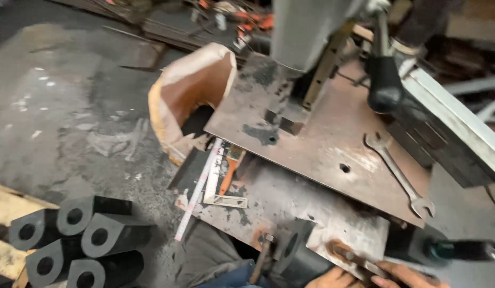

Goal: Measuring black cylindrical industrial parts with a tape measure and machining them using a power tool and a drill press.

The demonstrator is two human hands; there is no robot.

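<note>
Two hands show only partly at the bottom edge of our view. Our left hand lies against the black bored metal block that stands at the near edge of the rusty lower plate; whether its fingers close on the block we cannot tell, since most of the hand is cut off. Our right hand has its fingers laid on a rusty flat tool that rests on the plate's near corner, just beside the block; how firmly it grips is also unclear. Farther up, a larger steel plate forms the table of a grey machine column, with a double-ended open wrench lying flat on its right part and a black-knobbed lever above that. On the lower plate we see a try square, a steel ruler angled off the edge, and an orange-handled brush. A torn tan sack gapes open beside the table. Four more black bored blocks sit stacked on wooden slats at lower left, well apart from our hands.
</note>
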